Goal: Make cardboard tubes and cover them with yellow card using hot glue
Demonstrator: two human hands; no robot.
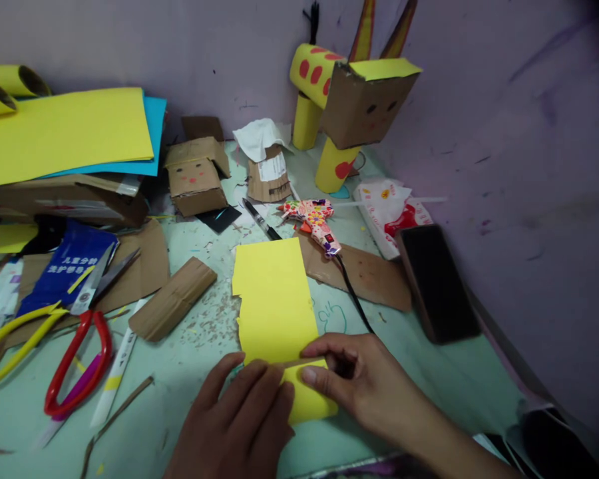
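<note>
A sheet of yellow paper (277,299) with a torn left edge lies on the table, its near end folded over a strip of cardboard (304,362). My right hand (362,379) pinches the right end of this fold between thumb and fingers. From the left, my left hand (234,416) presses closed fingers over the same fold and hides part of it. Beyond the paper lies a flower-patterned glue gun (312,216), its black cord running toward my right hand. A black pen (262,219) rests close to the paper's far edge.
Scissors (82,306) with red and yellow handles and a cardboard piece (174,298) lie left. A phone (439,283) and tissue pack (392,213) sit right. A spotted cardboard animal (369,103) stands by the wall; yellow sheets (64,136) are stacked back left.
</note>
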